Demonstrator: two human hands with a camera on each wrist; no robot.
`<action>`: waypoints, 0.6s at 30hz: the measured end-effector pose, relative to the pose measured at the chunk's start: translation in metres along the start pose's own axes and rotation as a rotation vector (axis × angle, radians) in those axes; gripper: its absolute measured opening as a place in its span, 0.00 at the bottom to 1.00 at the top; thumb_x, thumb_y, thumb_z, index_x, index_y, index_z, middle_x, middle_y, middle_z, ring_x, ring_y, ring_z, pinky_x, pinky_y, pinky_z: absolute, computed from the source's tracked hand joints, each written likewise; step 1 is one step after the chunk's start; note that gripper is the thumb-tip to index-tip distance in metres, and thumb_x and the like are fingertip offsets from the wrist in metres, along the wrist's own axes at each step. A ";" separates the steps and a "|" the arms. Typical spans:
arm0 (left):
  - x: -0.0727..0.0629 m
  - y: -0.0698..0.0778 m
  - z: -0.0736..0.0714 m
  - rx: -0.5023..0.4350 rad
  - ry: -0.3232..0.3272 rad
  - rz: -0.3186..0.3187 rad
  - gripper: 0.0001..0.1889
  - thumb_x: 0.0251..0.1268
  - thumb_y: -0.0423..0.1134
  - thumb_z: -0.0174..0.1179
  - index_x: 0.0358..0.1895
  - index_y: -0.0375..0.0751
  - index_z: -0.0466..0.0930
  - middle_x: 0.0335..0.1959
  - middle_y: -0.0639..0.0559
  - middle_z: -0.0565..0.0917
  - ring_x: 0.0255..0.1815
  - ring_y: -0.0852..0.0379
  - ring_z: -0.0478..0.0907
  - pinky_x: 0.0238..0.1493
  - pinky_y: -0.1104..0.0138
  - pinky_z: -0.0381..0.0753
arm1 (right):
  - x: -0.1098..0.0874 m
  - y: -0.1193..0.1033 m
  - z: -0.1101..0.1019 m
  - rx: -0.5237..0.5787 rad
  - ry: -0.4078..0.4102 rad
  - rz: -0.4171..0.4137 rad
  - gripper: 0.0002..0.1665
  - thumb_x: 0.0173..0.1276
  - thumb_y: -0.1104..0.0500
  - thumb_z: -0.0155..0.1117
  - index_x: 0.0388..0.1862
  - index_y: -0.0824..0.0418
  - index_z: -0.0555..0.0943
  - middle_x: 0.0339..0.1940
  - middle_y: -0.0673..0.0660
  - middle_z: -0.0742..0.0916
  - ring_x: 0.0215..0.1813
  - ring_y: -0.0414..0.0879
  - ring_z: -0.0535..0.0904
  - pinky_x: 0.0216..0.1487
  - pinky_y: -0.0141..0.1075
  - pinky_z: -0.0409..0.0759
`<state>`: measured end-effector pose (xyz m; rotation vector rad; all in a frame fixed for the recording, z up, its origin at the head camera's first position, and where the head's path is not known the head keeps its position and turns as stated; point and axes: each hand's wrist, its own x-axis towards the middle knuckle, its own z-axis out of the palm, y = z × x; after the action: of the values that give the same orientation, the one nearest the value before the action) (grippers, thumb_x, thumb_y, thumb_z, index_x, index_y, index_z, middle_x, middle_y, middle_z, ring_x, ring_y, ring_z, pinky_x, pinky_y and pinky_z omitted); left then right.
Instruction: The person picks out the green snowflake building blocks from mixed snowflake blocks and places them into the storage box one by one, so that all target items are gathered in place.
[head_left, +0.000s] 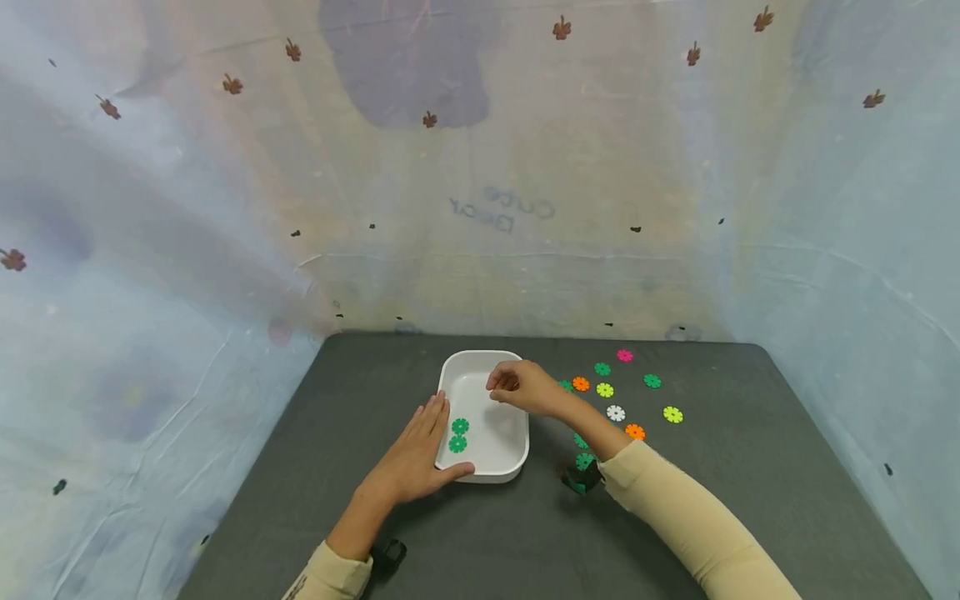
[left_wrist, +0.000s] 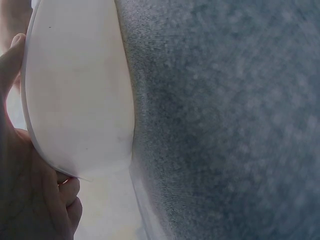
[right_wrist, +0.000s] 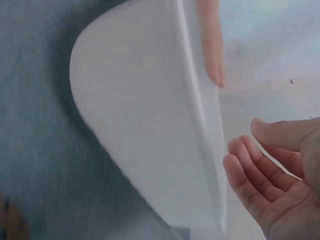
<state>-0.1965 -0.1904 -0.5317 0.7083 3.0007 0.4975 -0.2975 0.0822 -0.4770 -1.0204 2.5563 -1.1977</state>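
A white tray [head_left: 491, 446] stands on the table, with two green notched discs [head_left: 460, 427] lying at its left side. My left hand [head_left: 416, 454] rests against the tray, fairly straight fingers along its left rim and thumb over the near rim. In the left wrist view, this hand [left_wrist: 37, 195] borders the white tray wall [left_wrist: 80, 90]. My right hand [head_left: 525, 387] hovers over the tray's far right part, fingers bent. The right wrist view has that hand [right_wrist: 280, 185] with thumb and fingertips apart and nothing visible between them.
Right of the tray, several loose notched discs lie scattered on the dark table [head_left: 360, 383], among them a pink disc [head_left: 625, 356], a white disc [head_left: 616, 413] and a yellow disc [head_left: 672, 415]. My right forearm covers part of that area. A patterned sheet [head_left: 495, 283] hangs behind the table.
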 end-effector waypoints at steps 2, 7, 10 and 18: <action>0.000 0.001 -0.001 0.002 -0.005 -0.008 0.64 0.69 0.78 0.57 0.88 0.31 0.42 0.90 0.39 0.41 0.91 0.46 0.40 0.88 0.47 0.45 | -0.009 0.002 -0.009 0.003 0.011 0.012 0.07 0.77 0.62 0.72 0.49 0.63 0.88 0.39 0.50 0.89 0.41 0.41 0.84 0.46 0.35 0.85; 0.001 0.002 -0.001 -0.007 0.009 -0.004 0.64 0.69 0.77 0.59 0.87 0.30 0.44 0.90 0.38 0.43 0.90 0.44 0.43 0.87 0.45 0.49 | -0.034 0.008 -0.029 0.016 0.030 0.036 0.07 0.77 0.62 0.71 0.50 0.63 0.87 0.40 0.52 0.89 0.42 0.45 0.85 0.46 0.39 0.86; 0.001 0.002 -0.002 -0.006 -0.003 -0.007 0.64 0.69 0.77 0.59 0.87 0.30 0.42 0.90 0.38 0.42 0.91 0.45 0.41 0.88 0.46 0.47 | -0.048 0.016 -0.036 -0.008 0.041 0.044 0.07 0.77 0.63 0.71 0.49 0.63 0.86 0.41 0.53 0.89 0.43 0.45 0.85 0.48 0.40 0.87; 0.000 0.003 -0.004 -0.004 -0.020 -0.006 0.64 0.70 0.76 0.59 0.87 0.30 0.41 0.90 0.38 0.40 0.91 0.44 0.38 0.88 0.45 0.44 | -0.080 0.043 -0.045 -0.048 0.032 0.099 0.08 0.75 0.63 0.73 0.49 0.64 0.87 0.39 0.50 0.88 0.41 0.43 0.84 0.45 0.39 0.86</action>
<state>-0.1961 -0.1892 -0.5268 0.6995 2.9811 0.4930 -0.2763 0.1808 -0.4897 -0.8789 2.6382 -1.1418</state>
